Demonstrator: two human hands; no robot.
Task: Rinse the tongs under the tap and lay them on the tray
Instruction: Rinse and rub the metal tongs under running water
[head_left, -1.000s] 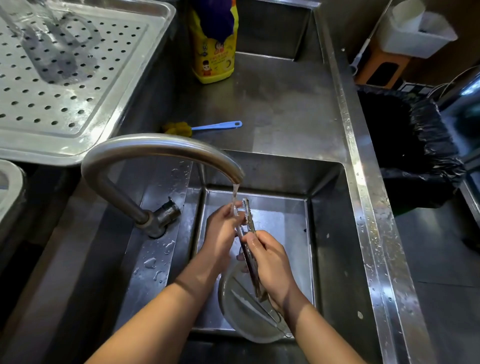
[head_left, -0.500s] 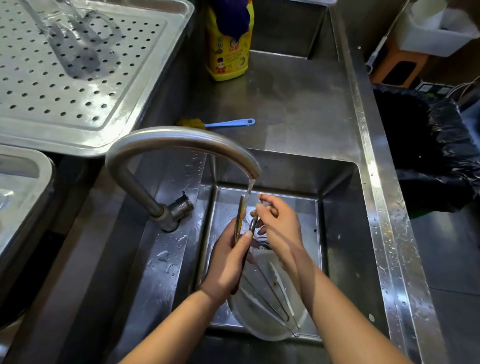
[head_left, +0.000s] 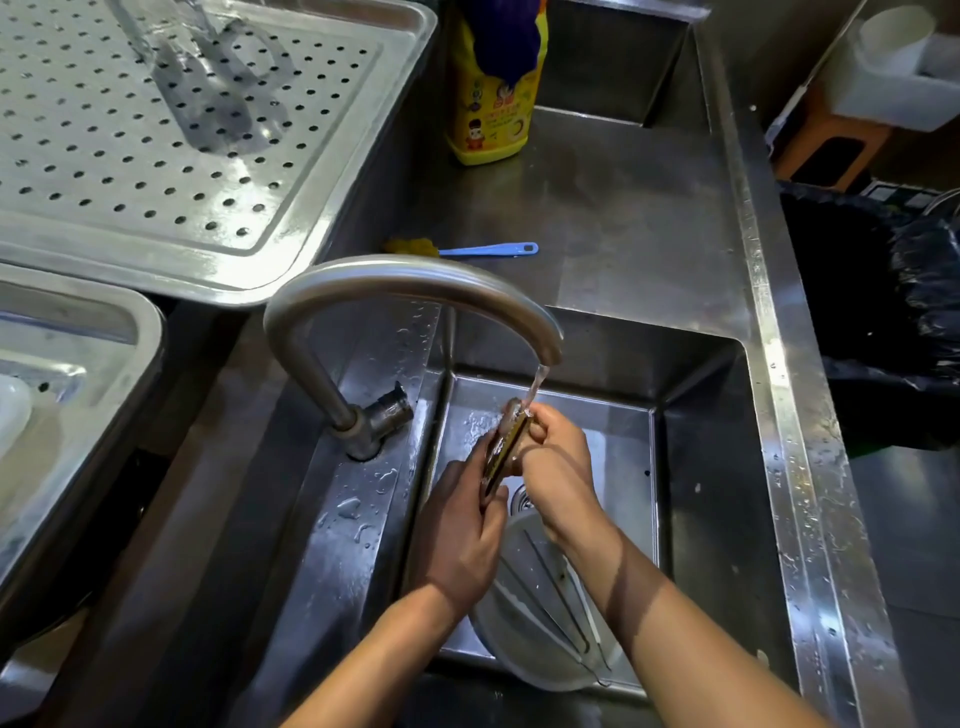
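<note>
The metal tongs (head_left: 505, 447) stand tilted in the sink, their upper end under the thin stream from the curved tap (head_left: 415, 280). My left hand (head_left: 460, 535) grips their lower part. My right hand (head_left: 558, 462) curls round their upper end where the water lands. The perforated steel tray (head_left: 156, 150) lies at the upper left with some clear utensils on its far end.
A white bowl (head_left: 540, 623) holding more tongs sits in the sink (head_left: 691, 467) under my wrists. A yellow detergent bottle (head_left: 493, 104) and a blue-handled brush (head_left: 467, 249) are behind the sink. A black bin bag (head_left: 883, 312) is at the right, another tray (head_left: 78, 415) at the left.
My hands swapped places on the tongs: the left dropped to the lower part, the right rose to the upper end under the stream. The camera moved closer and shifted left.
</note>
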